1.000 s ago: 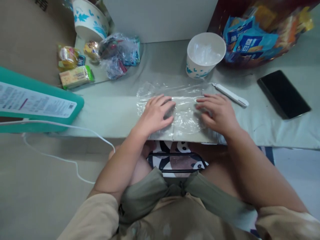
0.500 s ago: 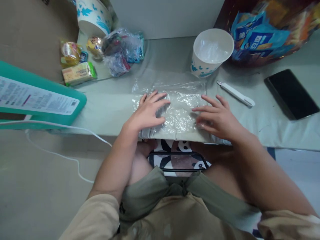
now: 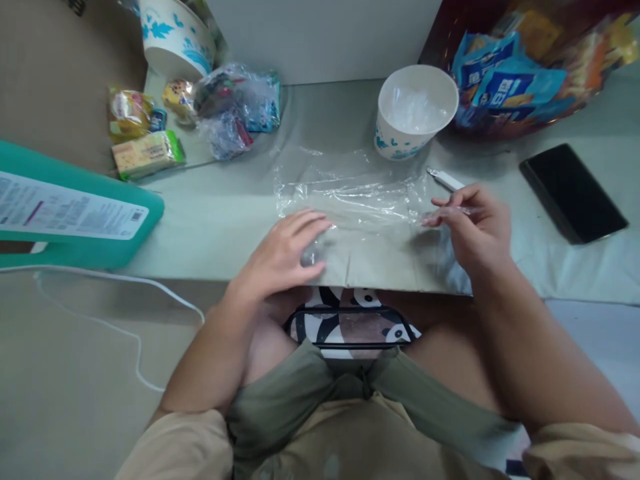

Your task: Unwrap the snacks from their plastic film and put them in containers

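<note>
At the bottom of the frame sit the person's lap in olive shorts and a beige top, and just above, at lower centre, a panda-print pouch (image 3: pixel 350 325) shows between the knees, under the near edge of the table (image 3: pixel 210 220).

On that near edge, left of centre, the left hand (image 3: pixel 283 253) lies palm down, fingers spread and nearly flat, pressing the lower left corner of a clear plastic sheet (image 3: pixel 350 193); it grips nothing. The sheet lies spread across the middle of the frame, crinkled, reaching from the table's near edge up toward the paper cup.

Right of centre, the right hand (image 3: pixel 475 223) is raised a little off the table with its fingers curled; thumb and forefinger are pinched together at the sheet's right edge. Whether they have hold of the film itself or something thin beside it cannot be told. A white pen-like tool (image 3: pixel 443 177) lies just above this hand, partly hidden by the fingers.

Farther out, a dark phone (image 3: pixel 573 193) lies flat at the right, well apart from the hand. At the left edge rests a teal box (image 3: pixel 75 213) with a white label, a white cable (image 3: pixel 100 280) running below it.

At upper centre stands 1 white paper cup (image 3: pixel 415 110) with blue print, touching the sheet's far edge. At upper right is a heap of blue snack packets (image 3: pixel 510 83). At upper left lie small wrapped snacks (image 3: pixel 150 150), crumpled wrappers (image 3: pixel 235 110) and a 2nd printed cup (image 3: pixel 173 37).
</note>
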A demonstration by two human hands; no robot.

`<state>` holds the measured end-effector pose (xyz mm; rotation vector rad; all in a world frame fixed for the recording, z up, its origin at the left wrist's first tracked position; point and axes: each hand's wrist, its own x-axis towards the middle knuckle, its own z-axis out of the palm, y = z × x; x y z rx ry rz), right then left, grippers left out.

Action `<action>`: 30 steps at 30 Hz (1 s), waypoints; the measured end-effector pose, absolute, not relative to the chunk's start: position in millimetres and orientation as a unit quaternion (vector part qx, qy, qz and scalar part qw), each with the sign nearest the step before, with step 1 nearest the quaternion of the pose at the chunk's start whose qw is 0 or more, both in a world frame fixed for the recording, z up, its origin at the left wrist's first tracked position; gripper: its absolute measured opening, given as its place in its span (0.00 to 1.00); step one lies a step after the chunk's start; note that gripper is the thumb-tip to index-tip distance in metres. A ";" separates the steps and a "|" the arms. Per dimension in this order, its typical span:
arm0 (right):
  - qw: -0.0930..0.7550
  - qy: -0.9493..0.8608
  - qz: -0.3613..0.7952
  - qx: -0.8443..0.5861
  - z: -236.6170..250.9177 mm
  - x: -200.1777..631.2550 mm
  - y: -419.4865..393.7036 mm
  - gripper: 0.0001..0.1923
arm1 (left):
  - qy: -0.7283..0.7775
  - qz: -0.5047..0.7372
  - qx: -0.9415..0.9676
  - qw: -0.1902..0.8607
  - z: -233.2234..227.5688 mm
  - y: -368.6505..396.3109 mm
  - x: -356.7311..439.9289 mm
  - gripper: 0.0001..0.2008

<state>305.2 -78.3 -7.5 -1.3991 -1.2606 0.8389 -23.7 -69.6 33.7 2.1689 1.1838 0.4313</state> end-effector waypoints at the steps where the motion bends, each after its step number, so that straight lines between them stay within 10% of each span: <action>1: 0.528 -0.506 0.358 -0.580 -8.1 303.4 -76.0 0.15 | 0.482 0.182 0.802 0.302 31.5 -67.6 -24.5 0.16; 8: 0.527 -0.455 0.376 -0.611 -2.3 292.2 -65.6 0.17 | 0.587 0.419 0.572 0.391 13.8 -42.4 -22.1 0.09; 20: 0.437 -0.512 0.348 -0.653 -23.6 305.9 -65.6 0.06 | 0.661 0.312 0.561 0.389 2.6 -27.7 -19.4 0.06; 30: 0.392 -0.543 0.168 -0.724 -12.6 299.1 -56.1 0.05 | 0.716 0.313 0.597 0.180 2.2 -17.3 -12.4 0.04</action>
